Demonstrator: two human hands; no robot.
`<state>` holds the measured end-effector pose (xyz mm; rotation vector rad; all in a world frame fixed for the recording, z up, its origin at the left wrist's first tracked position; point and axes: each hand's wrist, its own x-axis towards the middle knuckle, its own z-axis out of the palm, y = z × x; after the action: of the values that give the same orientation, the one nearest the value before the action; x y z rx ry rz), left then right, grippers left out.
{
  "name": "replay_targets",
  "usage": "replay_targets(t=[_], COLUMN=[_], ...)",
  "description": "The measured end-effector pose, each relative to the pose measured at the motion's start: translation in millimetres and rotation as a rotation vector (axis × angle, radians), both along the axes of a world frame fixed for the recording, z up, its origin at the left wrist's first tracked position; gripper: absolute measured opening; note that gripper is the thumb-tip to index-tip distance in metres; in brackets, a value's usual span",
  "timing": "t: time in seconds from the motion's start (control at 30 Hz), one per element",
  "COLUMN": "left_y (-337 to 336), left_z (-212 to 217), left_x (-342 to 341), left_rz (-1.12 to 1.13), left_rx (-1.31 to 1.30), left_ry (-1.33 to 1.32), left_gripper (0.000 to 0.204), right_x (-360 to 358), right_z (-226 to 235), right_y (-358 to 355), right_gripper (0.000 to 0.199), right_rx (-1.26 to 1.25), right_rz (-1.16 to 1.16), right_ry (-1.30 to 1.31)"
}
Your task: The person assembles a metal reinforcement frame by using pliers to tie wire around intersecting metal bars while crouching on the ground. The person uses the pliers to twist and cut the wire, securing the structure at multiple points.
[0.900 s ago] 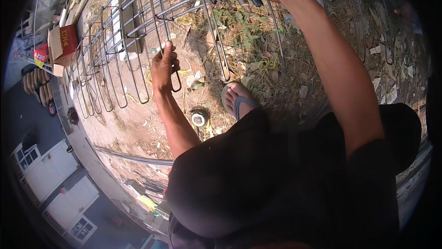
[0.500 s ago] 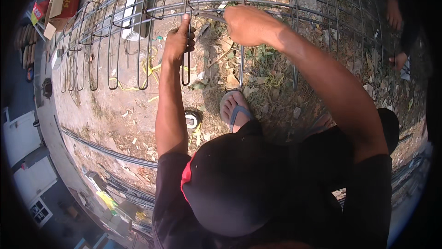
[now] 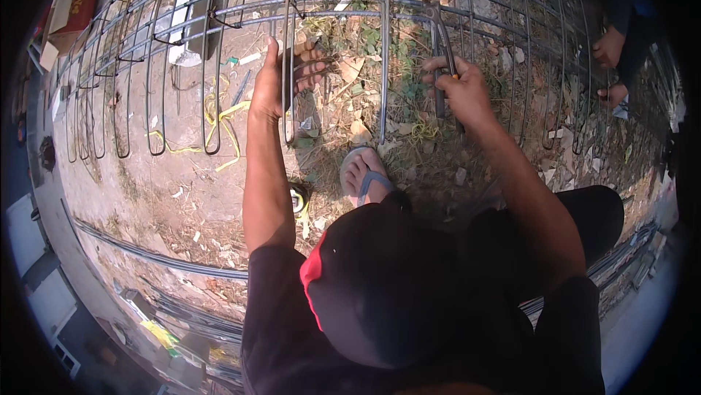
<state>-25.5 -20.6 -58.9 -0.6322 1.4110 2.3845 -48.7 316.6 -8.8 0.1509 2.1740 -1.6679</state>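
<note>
A cage of thin steel rebar (image 3: 385, 52), long rods crossed by narrow hanging stirrups, spans the upper part of the head view. Beside one stirrup, my left hand (image 3: 269, 92) is open, thumb up and fingers spread behind the bar. It grips nothing; whether it touches the bar I cannot tell. Further right, my right hand (image 3: 469, 96) is closed around the handles of dark metal pincers (image 3: 441, 33). Their jaws point away from me, close to a long rod of the cage. Contact between jaws and rod is unclear.
A co-worker's hands (image 3: 609, 48) are at the cage's right end. Near my sandalled foot (image 3: 374, 185) lies a tape measure (image 3: 296, 201). Yellow strapping (image 3: 228, 126) trails over the ground. A red box (image 3: 79, 6) stands far left; steel rods (image 3: 164, 255) lie behind.
My right hand has moved right along the cage with the pincers, turning them to point away from me. My left hand has let go of the stirrup and its fingers have opened.
</note>
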Motion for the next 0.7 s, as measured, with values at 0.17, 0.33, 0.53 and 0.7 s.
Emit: replay_targets(t=[0.17,0.33,0.53,0.7], left_y=[25.8,55.6,70.3,49.5], left_z=[-43.1,-43.0,-62.6,-76.4], left_x=[12.5,25.1,35.1,58.7], left_rz=[-0.123,-0.004,0.065,0.175], left_rx=[0.480,0.632,0.853,0.574], left_ry=[0.295,0.354,0.420,0.303], left_gripper=[0.088,0.088,0.069,0.051], right_x=[26.9,10.6,-29.2,-59.2], right_z=[-66.7,-75.0,-110.2,-109.5], right_y=[-25.0,-31.6,-58.3,-65.5], right_gripper=[0.019,0.033,0.036,0.040], right_rx=[0.301,0.485,0.383,0.017], right_rz=[0.054,0.346,0.389,0.589], right_ry=[-0.033,0.438,0.774,0.110])
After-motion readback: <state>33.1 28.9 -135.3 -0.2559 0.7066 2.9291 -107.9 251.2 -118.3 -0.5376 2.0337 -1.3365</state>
